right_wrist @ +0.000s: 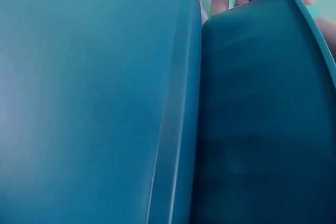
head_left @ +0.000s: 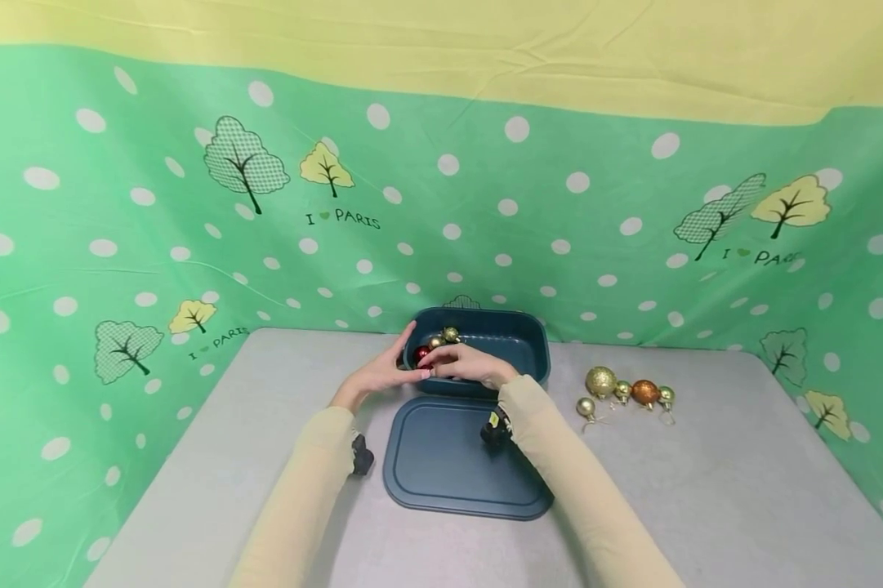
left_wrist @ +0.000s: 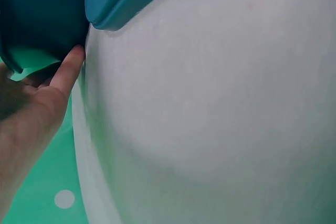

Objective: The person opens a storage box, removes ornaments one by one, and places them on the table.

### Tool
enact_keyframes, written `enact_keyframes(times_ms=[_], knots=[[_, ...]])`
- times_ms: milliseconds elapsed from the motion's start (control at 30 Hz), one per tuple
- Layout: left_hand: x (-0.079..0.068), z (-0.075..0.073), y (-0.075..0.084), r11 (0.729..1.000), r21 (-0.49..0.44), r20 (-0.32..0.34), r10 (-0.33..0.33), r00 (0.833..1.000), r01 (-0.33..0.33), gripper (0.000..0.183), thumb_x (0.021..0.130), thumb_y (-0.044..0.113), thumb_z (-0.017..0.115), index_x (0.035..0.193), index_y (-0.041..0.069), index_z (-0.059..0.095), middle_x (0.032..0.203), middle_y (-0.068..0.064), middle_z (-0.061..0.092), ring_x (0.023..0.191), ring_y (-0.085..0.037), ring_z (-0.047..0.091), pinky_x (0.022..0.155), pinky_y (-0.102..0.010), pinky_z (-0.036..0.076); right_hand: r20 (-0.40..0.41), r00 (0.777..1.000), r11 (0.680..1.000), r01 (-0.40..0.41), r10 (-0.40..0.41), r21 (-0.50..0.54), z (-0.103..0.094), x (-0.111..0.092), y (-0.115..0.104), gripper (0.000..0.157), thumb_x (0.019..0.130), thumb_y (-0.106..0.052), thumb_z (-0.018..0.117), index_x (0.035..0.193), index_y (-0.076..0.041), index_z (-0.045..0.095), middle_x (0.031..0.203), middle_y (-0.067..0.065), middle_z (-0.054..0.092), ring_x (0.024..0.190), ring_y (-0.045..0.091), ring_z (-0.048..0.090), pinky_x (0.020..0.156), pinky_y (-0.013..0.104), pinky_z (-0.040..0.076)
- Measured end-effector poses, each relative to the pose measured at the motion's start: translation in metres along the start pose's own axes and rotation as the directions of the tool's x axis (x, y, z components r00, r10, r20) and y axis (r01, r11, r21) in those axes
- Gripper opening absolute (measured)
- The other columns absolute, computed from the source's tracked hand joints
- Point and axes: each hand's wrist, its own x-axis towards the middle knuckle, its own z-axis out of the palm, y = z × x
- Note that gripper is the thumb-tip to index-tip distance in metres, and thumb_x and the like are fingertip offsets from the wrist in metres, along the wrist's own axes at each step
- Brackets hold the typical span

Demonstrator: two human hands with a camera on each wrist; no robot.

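1. Deep dark-blue rectangular box with rounded corners (head_left: 510,349): on the pale grey table (head_left: 220,465), close to the green polka-dot cloth (head_left: 448,204) behind.
2. Left hand (head_left: 378,374): at the box's near left corner, thumb and fingers spread in a wide V, touching the outer walls.
3. Right hand (head_left: 469,363): reaches over the near rim into the box's left end, fingers bent down beside a shiny red ball ornament (head_left: 421,352). Whether the fingertips pinch anything, cannot tell; tips partly hidden.
4. Also inside, left end: two small gold ball ornaments (head_left: 451,334), just beyond the red one.
5. Flat dark-blue rectangular lid with a raised border (head_left: 441,465): off the box, lying on the table just in front of it, under the right forearm.
6. Right of box, on the table: large glittery gold ball (head_left: 600,381), glittery copper-orange ball (head_left: 644,392), three small gold balls (head_left: 586,407), grouped near one another.
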Motion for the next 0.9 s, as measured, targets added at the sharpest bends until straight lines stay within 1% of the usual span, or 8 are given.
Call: enact_keyframes(times_ms=[167,300,467,533,633,700,767,900], knots=[[0.0,0.001,0.0,1.0,0.011,-0.01,-0.006,1.0,0.006,0.103,0.087,0.026,0.072,0.157,0.02,-0.004,0.16,-0.018,-0.001,0.143,-0.04,0.005,0.111,-0.059,0.01,-0.022,1.0,0.998,0.016,-0.014,0.067,-0.002,-0.001,0.0,0.036,0.095,-0.007,0.058,0.13,0.0,0.058,0.126,0.012,0.056,0.102,0.019,0.058,0.088,0.034,0.051],[0.0,0.001,0.001,1.0,0.022,-0.01,-0.011,1.0,0.011,0.103,0.087,0.027,0.072,0.157,0.02,-0.004,0.159,-0.018,-0.001,0.143,-0.041,0.005,0.111,-0.06,0.01,-0.026,0.999,0.998,0.036,-0.035,0.047,-0.007,-0.006,-0.001,0.036,0.096,-0.009,0.058,0.131,-0.001,0.058,0.127,0.012,0.055,0.102,0.021,0.06,0.088,0.037,0.052],[0.0,0.001,0.001,0.999,0.023,0.001,-0.023,1.0,0.023,0.103,0.088,0.026,0.071,0.156,0.021,-0.007,0.159,-0.018,-0.003,0.143,-0.042,0.003,0.11,-0.062,0.009,-0.048,0.997,0.997,0.064,-0.063,0.033,-0.016,-0.016,-0.002,0.035,0.096,-0.01,0.058,0.13,-0.001,0.058,0.123,0.013,0.057,0.102,0.023,0.061,0.086,0.038,0.053],[-0.005,-0.001,0.01,1.0,0.013,0.01,-0.025,1.0,0.025,0.103,0.088,0.024,0.071,0.156,0.018,-0.006,0.159,-0.02,-0.003,0.142,-0.044,0.004,0.109,-0.063,0.01,-0.05,0.996,0.996,0.08,-0.079,0.029,-0.019,-0.021,-0.003,0.035,0.097,-0.01,0.058,0.131,0.0,0.057,0.122,0.013,0.057,0.103,0.024,0.06,0.087,0.04,0.052],[-0.006,-0.002,0.011,1.0,0.005,0.011,-0.027,1.0,0.027,0.103,0.088,0.024,0.071,0.156,0.017,-0.007,0.159,-0.02,-0.004,0.142,-0.044,0.003,0.109,-0.064,0.009,-0.051,0.994,0.995,0.095,-0.094,0.02,-0.022,-0.027,-0.005,0.036,0.097,-0.01,0.058,0.131,0.0,0.057,0.121,0.013,0.057,0.104,0.024,0.059,0.088,0.041,0.052],[-0.006,-0.001,0.01,1.0,0.006,0.001,-0.025,1.0,0.025,0.104,0.088,0.026,0.071,0.156,0.018,-0.006,0.159,-0.02,-0.003,0.142,-0.045,0.004,0.109,-0.064,0.009,-0.052,0.994,0.995,0.097,-0.096,0.015,-0.023,-0.03,-0.006,0.036,0.097,-0.011,0.058,0.131,0.0,0.056,0.12,0.012,0.058,0.104,0.023,0.059,0.088,0.041,0.052],[-0.001,0.001,0.001,1.0,0.009,-0.012,-0.025,1.0,0.025,0.104,0.087,0.029,0.072,0.156,0.023,-0.006,0.159,-0.017,-0.003,0.143,-0.043,0.003,0.109,-0.063,0.008,-0.056,0.993,0.995,0.1,-0.1,0.013,-0.023,-0.033,-0.006,0.035,0.097,-0.011,0.058,0.131,-0.002,0.057,0.12,0.011,0.058,0.103,0.023,0.059,0.087,0.04,0.052],[-0.001,0.003,0.0,1.0,0.007,-0.024,-0.025,0.999,0.025,0.104,0.087,0.029,0.072,0.156,0.024,-0.005,0.16,-0.017,-0.002,0.143,-0.042,0.004,0.11,-0.063,0.009,-0.065,0.99,0.992,0.123,-0.121,0.02,-0.023,-0.041,-0.009,0.035,0.097,-0.013,0.059,0.13,-0.003,0.058,0.12,0.01,0.059,0.102,0.026,0.06,0.085,0.039,0.053]])
